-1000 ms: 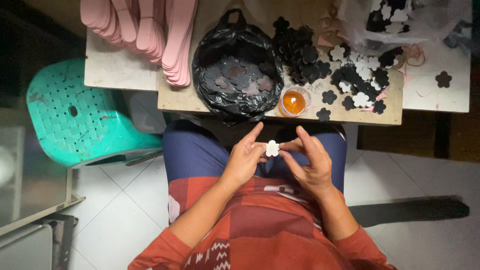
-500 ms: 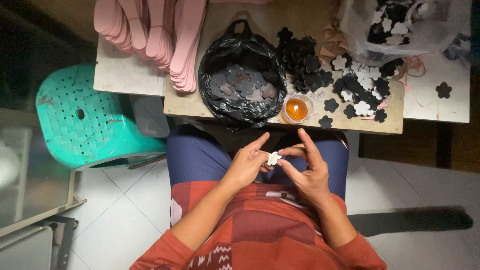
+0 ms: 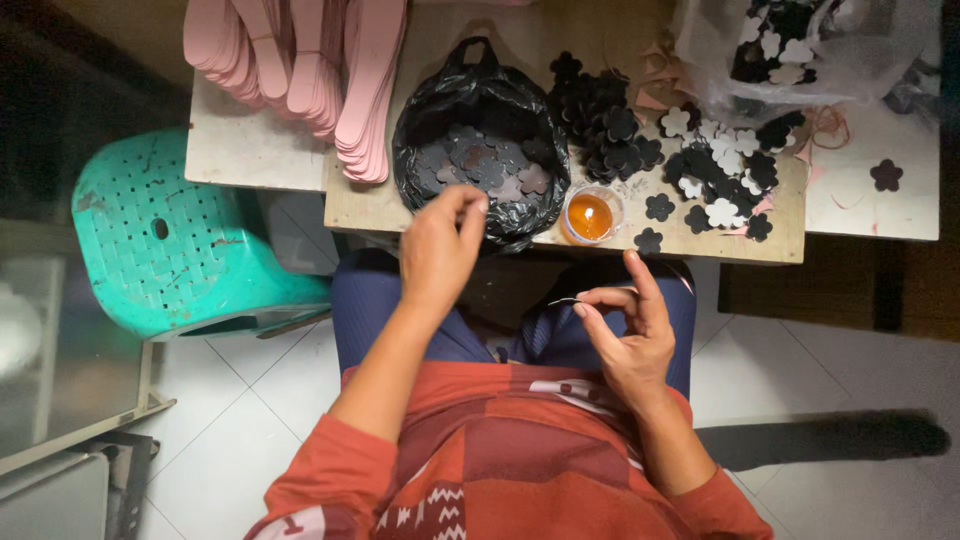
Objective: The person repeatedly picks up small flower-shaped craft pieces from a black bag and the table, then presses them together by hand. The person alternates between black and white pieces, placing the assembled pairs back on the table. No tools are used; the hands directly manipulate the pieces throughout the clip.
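1. Your right hand (image 3: pixel 625 335) sits over your lap, just below the near edge of the table (image 3: pixel 380 205), with thumb and forefinger pinched on a thin flat piece (image 3: pixel 565 301) while the other fingers fan upward.
2. That thin flat piece shows edge-on as a dark sliver. Its long axis runs roughly level, left to right, and its free end points left, toward your other hand. Its shape and face cannot be told from this angle.
3. Your left hand (image 3: pixel 440 245) is raised at the table's near edge, fingertips drawn loosely together just below the rim of the black bag (image 3: pixel 480 150). Whether it holds anything between them cannot be told.
4. The black bag rests on the table, open at the top, with dark flower-shaped cutouts (image 3: pixel 485 170) lying inside.
5. Just right of the black bag stands a small clear cup of orange liquid (image 3: pixel 590 215), close to the table's near edge.
6. Further right of the bag, a loose heap of black and white flower cutouts (image 3: pixel 700 165) spreads across the table, and a clear plastic bag (image 3: pixel 800 50) of more lies beyond it.
7. Left of the black bag lie stacks of pink strips (image 3: pixel 310 70).
8. A teal plastic stool (image 3: pixel 180 240) stands on the tiled floor, well left of the bag.
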